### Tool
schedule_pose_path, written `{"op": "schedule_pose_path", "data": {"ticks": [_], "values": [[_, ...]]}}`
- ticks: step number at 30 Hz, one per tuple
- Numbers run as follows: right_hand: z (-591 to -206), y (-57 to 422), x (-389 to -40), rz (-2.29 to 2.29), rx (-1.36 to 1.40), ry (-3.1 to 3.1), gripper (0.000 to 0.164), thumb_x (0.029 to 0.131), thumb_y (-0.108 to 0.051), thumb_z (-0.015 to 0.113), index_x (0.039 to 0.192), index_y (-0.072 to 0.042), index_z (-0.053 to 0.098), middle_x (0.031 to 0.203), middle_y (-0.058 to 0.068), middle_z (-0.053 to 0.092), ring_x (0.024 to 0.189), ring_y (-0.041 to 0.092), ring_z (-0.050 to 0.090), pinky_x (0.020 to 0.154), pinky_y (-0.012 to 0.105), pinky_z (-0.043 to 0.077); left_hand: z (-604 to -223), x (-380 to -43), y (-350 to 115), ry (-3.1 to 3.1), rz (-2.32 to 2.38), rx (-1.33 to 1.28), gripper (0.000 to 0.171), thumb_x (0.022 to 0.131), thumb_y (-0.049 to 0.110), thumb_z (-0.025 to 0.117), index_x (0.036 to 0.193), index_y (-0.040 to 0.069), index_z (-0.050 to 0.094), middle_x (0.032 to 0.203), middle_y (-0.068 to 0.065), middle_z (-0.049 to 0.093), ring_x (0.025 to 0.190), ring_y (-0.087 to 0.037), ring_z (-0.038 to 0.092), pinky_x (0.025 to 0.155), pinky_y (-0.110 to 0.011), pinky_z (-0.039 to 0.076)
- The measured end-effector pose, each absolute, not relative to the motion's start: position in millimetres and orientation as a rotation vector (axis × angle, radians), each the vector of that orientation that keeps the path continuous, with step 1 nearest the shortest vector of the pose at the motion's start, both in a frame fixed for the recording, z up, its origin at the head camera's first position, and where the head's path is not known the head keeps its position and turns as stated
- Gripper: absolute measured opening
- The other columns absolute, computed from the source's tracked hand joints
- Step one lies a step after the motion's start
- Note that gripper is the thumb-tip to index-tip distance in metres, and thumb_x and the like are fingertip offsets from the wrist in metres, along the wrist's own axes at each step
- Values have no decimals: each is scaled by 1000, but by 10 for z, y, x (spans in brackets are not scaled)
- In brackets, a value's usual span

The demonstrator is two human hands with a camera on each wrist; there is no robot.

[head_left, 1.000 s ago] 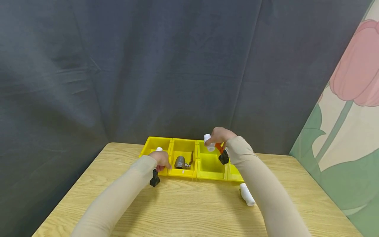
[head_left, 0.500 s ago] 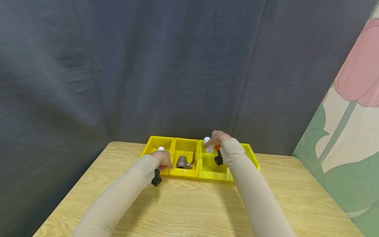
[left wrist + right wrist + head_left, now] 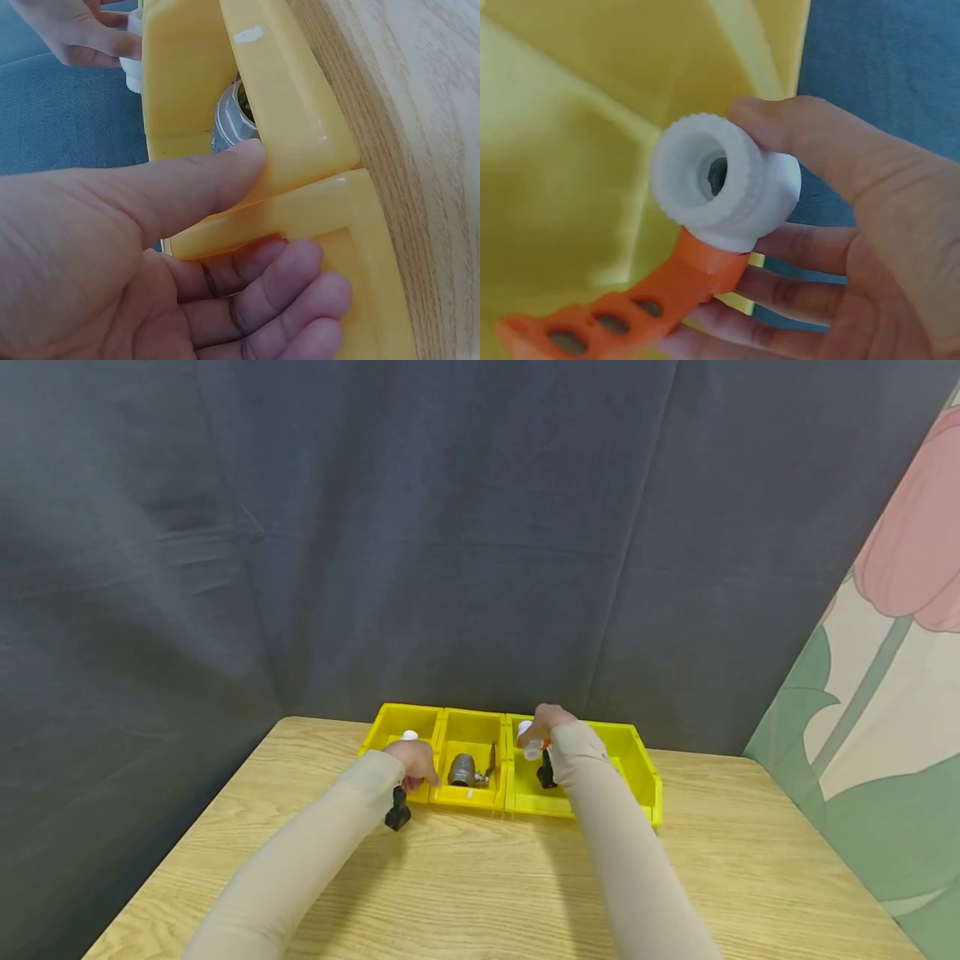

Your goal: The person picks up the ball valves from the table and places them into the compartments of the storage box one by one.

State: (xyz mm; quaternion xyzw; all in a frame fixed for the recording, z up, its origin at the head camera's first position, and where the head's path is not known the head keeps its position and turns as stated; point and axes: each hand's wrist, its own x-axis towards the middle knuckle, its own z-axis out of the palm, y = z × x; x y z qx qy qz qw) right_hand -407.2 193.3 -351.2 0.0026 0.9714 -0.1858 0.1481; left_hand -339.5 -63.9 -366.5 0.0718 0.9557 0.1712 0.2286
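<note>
A white plastic ball valve (image 3: 727, 180) with an orange lever handle (image 3: 622, 315) is pinched between the thumb and fingers of my right hand (image 3: 551, 722). That hand is over the right-hand yellow bins (image 3: 648, 777). My left hand (image 3: 412, 760) grips the wall between the two left yellow bins (image 3: 255, 217), thumb on one side and curled fingers on the other. A grey metal valve (image 3: 462, 770) with a lever lies in the second bin from the left. Behind my left hand, the top of a white piece (image 3: 408, 735) shows in the leftmost bin; the rest is hidden.
The yellow bins stand in a row at the back of a wooden table (image 3: 480, 885), close to a dark curtain (image 3: 450, 527). At the right is a wall panel (image 3: 877, 735) with a printed tulip.
My right hand has lowered toward the bins with the white valve, its forearm shifting left. Another white piece on the table by that forearm is now out of sight. My left hand stays put.
</note>
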Motion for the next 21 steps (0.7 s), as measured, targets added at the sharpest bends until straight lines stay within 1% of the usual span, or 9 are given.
{"op": "schedule_pose_path", "data": {"ticks": [7, 12, 18, 21], "values": [[-3630, 1944, -4071, -520, 21, 2853, 51, 77, -27, 80, 113, 3, 60, 104, 16, 63, 83, 28, 59, 69, 36, 53, -3694, -3419, -640, 2635, 455, 198, 35, 88, 30, 71, 65, 6, 61, 60, -5, 51, 55, -17, 49, 48, -23, 42], [-3705, 1944, -4076, -482, 14, 2882, 53, 76, -29, 81, 111, 5, 60, 100, 15, 63, 81, 25, 59, 69, 32, 52, -3703, -3423, -635, 2628, 451, 195, 37, 88, 30, 71, 63, 7, 59, 58, -4, 50, 52, -16, 48, 48, -23, 41], [-3779, 1947, -4065, -495, 9, 2917, 45, 73, -26, 82, 100, 6, 64, 91, 14, 61, 71, 22, 57, 60, 28, 50, -3686, -3402, -614, 2633, 472, 200, 35, 88, 28, 71, 63, 6, 59, 57, -4, 50, 52, -17, 49, 47, -23, 42], [-3824, 1958, -4053, -564, 4, 2912, 41, 74, -22, 81, 98, 6, 64, 89, 14, 61, 70, 23, 56, 60, 28, 49, -3669, -3385, -598, 2630, 493, 199, 34, 88, 26, 72, 63, 6, 60, 57, -5, 50, 52, -17, 48, 47, -23, 43]]}}
